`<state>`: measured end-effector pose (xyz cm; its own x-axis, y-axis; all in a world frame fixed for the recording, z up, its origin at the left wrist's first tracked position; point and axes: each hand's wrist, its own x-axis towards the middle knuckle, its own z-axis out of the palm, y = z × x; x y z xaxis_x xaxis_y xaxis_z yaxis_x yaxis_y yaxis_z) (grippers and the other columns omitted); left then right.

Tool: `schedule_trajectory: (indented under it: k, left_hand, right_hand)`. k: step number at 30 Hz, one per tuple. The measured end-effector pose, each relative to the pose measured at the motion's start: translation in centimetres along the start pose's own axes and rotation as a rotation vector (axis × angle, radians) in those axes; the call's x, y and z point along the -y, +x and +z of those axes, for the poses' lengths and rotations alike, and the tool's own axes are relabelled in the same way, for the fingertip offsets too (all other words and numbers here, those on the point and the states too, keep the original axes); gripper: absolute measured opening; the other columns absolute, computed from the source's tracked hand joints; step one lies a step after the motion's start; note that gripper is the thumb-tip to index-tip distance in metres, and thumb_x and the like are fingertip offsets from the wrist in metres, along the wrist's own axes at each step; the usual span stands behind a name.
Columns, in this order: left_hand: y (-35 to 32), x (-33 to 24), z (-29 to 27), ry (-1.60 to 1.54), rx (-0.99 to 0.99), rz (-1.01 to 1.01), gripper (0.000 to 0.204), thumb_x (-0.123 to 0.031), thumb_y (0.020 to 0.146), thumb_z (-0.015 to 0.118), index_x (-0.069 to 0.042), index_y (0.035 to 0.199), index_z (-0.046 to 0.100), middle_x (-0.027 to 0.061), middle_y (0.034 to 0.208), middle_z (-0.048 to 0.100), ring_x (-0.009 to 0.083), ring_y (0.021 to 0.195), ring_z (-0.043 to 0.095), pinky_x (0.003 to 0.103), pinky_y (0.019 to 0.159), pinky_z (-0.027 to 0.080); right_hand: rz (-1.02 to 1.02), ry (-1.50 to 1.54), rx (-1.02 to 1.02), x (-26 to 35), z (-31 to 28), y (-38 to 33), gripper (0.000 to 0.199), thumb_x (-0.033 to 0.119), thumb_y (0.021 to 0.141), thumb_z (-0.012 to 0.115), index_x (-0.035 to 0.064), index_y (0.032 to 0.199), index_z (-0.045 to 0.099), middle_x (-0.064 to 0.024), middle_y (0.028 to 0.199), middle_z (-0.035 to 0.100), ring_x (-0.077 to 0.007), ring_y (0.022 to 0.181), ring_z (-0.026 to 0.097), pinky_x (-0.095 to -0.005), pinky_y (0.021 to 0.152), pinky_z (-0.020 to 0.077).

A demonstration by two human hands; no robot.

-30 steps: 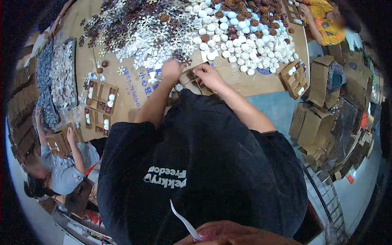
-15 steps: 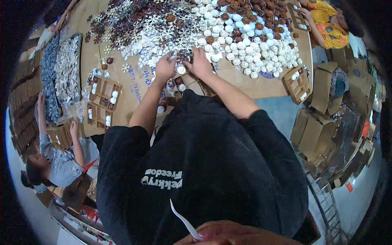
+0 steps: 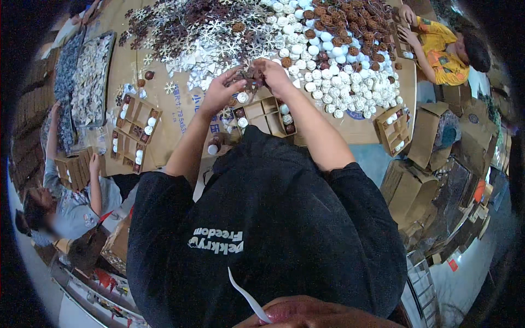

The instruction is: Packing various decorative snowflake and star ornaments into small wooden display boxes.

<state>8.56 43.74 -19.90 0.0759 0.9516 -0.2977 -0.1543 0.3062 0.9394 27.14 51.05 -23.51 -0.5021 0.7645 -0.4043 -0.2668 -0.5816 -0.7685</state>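
Observation:
My left hand (image 3: 223,91) and my right hand (image 3: 274,77) meet above the near part of the table. Between their curled fingers are dark brown snowflake ornaments (image 3: 252,83), gripped from both sides; how many is hard to make out. Just below them lies a divided cardboard box (image 3: 269,116), with white and dark red balls in its side compartments and bare middle ones. A white ball (image 3: 242,97) sits beside my left fingers. Beyond my hands spread heaps of white and brown snowflakes (image 3: 210,33) and white chips (image 3: 196,70).
White rattan balls (image 3: 355,87) and brown rattan balls (image 3: 350,16) are heaped to the right. More divided boxes stand at the left (image 3: 139,121) and the right edge (image 3: 394,130). Trays of grey-white pieces (image 3: 93,79) lie far left. Co-workers sit at both sides.
My hands have come together and lifted slightly from the snowflake pile, now with brown snowflakes between them. More of the divided box shows below. The co-worker at right has both hands at a box.

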Motion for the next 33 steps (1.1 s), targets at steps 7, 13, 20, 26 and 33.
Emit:
schedule_trajectory:
  k: [7,13,20,26,33]
  left_hand:
    - [0.3,-2.9,-0.2,-0.044,-0.23,-0.008,0.032,-0.014,0.091,0.069,0.0,0.117,0.059,0.0048,0.094,0.066,0.0086,0.079,0.06,0.024,0.07,0.051]
    - [0.3,-6.2,-3.8,-0.139,-0.518,-0.005,0.022,-0.015,0.093,0.066,0.0,0.108,0.062,0.0005,0.08,0.061,0.0066,0.065,0.051,0.022,0.058,0.044]
    - [-0.8,-7.5,-4.3,-0.397,-0.415,-0.034,0.027,-0.024,0.1,0.053,0.0,0.111,0.061,0.0014,0.077,0.057,0.0093,0.063,0.05,0.027,0.06,0.046]
    - [-2.6,-7.9,0.2,-0.347,-0.217,-0.043,0.029,-0.02,0.098,0.05,0.001,0.116,0.059,0.0034,0.087,0.062,0.0094,0.073,0.055,0.024,0.066,0.046]
    - [-3.3,-7.4,-1.2,-0.069,-0.268,-0.028,0.023,-0.015,0.092,0.064,0.0,0.109,0.063,0.0015,0.086,0.063,0.0099,0.073,0.057,0.024,0.065,0.047]
  right_hand:
    - [-0.091,-0.714,-0.058,4.0,3.9,-3.7,0.046,0.037,0.091,0.068,-0.0031,0.114,0.064,-0.0108,0.106,0.067,-0.0205,0.097,0.063,-0.0342,0.086,0.0487]
    - [0.092,0.517,-0.549,4.3,-0.5,-1.7,0.023,0.018,0.099,0.055,-0.0028,0.108,0.059,-0.0104,0.095,0.067,-0.019,0.084,0.066,-0.0347,0.071,0.0565]
    - [-0.318,-1.007,-0.716,3.5,1.2,-3.4,0.067,0.03,0.085,0.071,-0.0031,0.137,0.045,-0.0215,0.12,0.059,-0.026,0.099,0.063,-0.0358,0.088,0.0505]
    - [-0.221,-0.554,-0.05,6.3,9.0,-6.5,0.042,0.028,0.085,0.074,0.0,0.114,0.065,-0.0094,0.094,0.069,-0.0141,0.079,0.064,-0.0271,0.073,0.0509]
    - [-0.116,-0.02,-0.251,6.6,6.8,-6.3,0.021,0.015,0.093,0.066,-0.0024,0.105,0.065,-0.0054,0.086,0.069,-0.0119,0.07,0.062,-0.0248,0.061,0.0487]
